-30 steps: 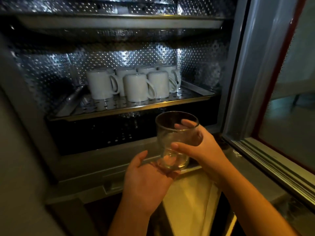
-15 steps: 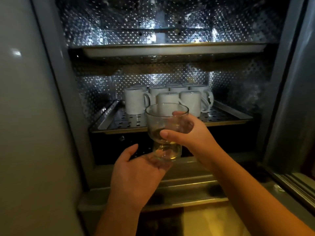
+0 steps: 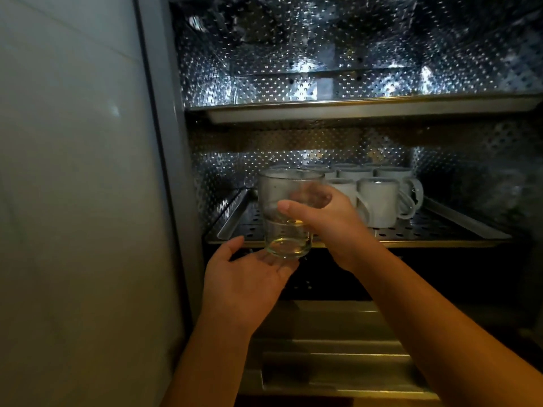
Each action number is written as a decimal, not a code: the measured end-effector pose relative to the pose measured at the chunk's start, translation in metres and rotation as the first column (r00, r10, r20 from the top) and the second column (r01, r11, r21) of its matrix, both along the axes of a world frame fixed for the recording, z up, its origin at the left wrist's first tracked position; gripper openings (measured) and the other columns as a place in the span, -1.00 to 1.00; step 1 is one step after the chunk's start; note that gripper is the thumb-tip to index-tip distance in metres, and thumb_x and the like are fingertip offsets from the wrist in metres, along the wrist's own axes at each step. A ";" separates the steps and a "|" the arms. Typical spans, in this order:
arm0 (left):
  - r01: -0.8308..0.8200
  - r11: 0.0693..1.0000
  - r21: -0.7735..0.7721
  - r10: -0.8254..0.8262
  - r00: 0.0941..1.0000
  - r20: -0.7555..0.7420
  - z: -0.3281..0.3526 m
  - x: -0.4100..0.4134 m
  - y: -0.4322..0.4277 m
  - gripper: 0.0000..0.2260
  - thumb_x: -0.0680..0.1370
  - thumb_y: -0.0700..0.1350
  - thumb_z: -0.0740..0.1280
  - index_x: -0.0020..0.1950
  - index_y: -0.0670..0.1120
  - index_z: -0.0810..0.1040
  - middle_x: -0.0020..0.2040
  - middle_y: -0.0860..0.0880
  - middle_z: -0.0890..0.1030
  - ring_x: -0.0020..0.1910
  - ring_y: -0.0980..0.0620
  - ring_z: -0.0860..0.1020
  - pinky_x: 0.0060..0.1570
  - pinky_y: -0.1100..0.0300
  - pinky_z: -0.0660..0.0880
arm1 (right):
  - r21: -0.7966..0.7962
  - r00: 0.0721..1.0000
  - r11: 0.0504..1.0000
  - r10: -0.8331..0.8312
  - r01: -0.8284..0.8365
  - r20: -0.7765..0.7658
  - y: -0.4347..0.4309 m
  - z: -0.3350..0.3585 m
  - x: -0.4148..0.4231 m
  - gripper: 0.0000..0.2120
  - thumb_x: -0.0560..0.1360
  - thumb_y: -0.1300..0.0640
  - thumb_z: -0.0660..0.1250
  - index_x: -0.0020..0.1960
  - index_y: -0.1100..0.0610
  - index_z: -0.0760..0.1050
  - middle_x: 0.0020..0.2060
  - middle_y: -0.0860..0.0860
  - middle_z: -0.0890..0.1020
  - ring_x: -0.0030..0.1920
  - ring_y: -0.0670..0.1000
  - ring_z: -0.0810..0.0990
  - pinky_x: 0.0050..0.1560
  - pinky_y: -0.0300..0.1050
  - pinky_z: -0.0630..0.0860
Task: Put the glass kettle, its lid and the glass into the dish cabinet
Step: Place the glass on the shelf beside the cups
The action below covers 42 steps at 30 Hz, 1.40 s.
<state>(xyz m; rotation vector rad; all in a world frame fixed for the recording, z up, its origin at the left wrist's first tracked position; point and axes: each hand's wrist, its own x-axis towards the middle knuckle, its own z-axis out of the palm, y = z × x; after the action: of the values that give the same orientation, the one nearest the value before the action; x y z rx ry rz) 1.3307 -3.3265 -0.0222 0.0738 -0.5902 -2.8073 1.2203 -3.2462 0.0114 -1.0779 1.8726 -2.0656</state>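
I hold the glass (image 3: pixel 286 242) upright in the air at the open front of the dish cabinet (image 3: pixel 160 142), before the left part of the lower tray (image 3: pixel 440 232). My right hand (image 3: pixel 332 223) grips it from the right side, thumb across the near wall and fingers curled round the far wall, where they show through the glass. My left hand (image 3: pixel 249 279) lies open beneath it, palm up and fingers loosely spread. Its fingertips sit right under the thick base, though I cannot tell if they touch. A yellowish glint shows low in the glass, and I cannot tell whether any liquid is in it.

The lower tray is perforated metal with a raised rim. It holds a cluster of white mugs (image 3: pixel 382 205), packed close in rows toward the back and right, handles pointing right. The glass is just left of them and nearer to me, apart from them. Above, a second tray (image 3: pixel 352 110) spans the cabinet. I see it from underneath, so whatever it holds is hidden. The cabinet's inner walls are dimpled, shiny metal.
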 end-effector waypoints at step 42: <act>-0.079 0.996 -0.045 0.084 0.989 0.121 -0.009 0.004 -0.040 -0.39 0.55 0.00 0.10 0.37 -0.48 0.16 0.29 -0.51 0.31 0.33 -0.38 0.28 0.32 -0.14 0.16 | 0.094 0.999 0.995 -0.041 0.039 0.021 -0.097 -0.004 -0.034 -0.30 0.32 0.14 0.52 0.29 0.21 0.20 -0.09 -0.08 0.39 -0.11 -0.14 0.41 -0.20 -0.28 0.36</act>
<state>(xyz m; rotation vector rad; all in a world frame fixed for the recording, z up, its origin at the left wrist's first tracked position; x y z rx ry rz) 1.3351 -3.3665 -0.0311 0.2586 -0.6558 -2.7246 1.1861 -3.3435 0.0076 -0.9981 1.9743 -1.9799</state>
